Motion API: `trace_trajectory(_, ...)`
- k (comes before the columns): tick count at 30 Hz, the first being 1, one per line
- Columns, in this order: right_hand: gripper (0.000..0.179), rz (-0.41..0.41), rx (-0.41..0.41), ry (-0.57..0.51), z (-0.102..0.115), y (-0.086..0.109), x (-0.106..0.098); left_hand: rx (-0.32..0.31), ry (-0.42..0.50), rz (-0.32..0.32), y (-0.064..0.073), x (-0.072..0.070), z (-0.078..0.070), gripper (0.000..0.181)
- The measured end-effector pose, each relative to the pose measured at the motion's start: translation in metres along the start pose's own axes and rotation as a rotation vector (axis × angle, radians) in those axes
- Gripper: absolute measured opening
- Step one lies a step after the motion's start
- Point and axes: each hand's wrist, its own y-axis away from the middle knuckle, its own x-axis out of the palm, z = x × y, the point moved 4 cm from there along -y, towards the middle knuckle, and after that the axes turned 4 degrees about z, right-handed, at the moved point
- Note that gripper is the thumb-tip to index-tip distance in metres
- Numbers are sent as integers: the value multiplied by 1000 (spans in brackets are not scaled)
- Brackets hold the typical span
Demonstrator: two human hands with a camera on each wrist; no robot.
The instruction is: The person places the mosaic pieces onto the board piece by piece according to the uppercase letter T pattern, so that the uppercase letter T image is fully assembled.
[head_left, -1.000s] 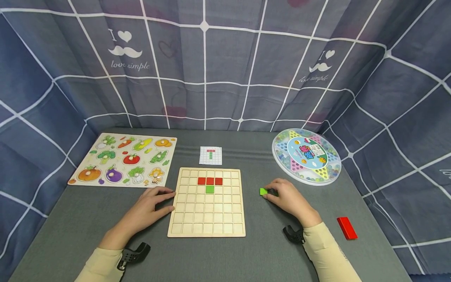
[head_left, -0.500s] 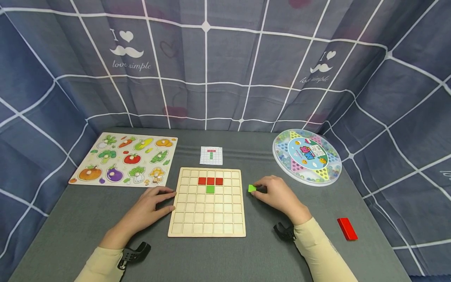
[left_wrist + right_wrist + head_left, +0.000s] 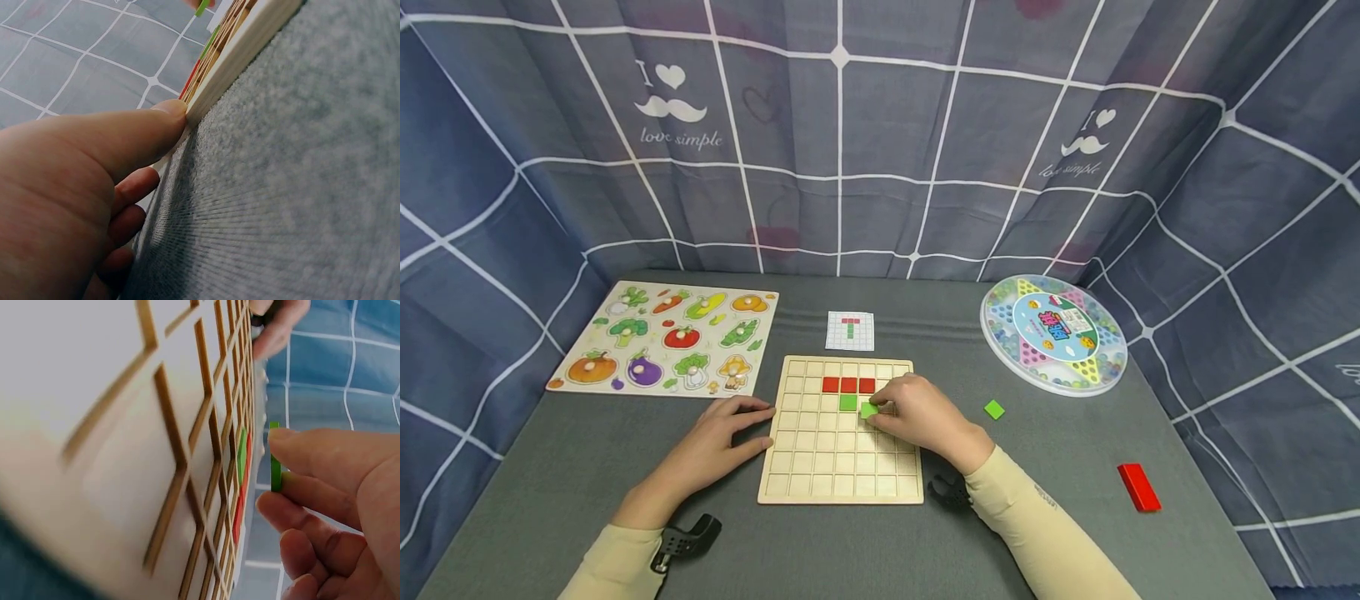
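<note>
My right hand pinches a thin green square tile between thumb and fingers. In the right wrist view that tile stands off the board's surface, apart from it. Below lies the square wooden grid board. A row of red tiles sits in its upper cells, with a green tile under the middle one. At the board's left edge my left hand rests with fingers extended. Its thumb touches the board's side in the left wrist view.
A loose green tile lies right of the board, and a red block farther right. Behind the board is a small pattern card. A vegetable puzzle board lies at left, a round star-patterned game board at back right.
My right hand has moved left from the table to over the board, carrying the green tile. A loose green tile now shows on the table behind it. The left hand stays put.
</note>
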Motion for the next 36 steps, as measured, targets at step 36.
trace_trajectory(36,24,51,-7,-4,13,-12,14,29,9,-2,0,0,-1,45)
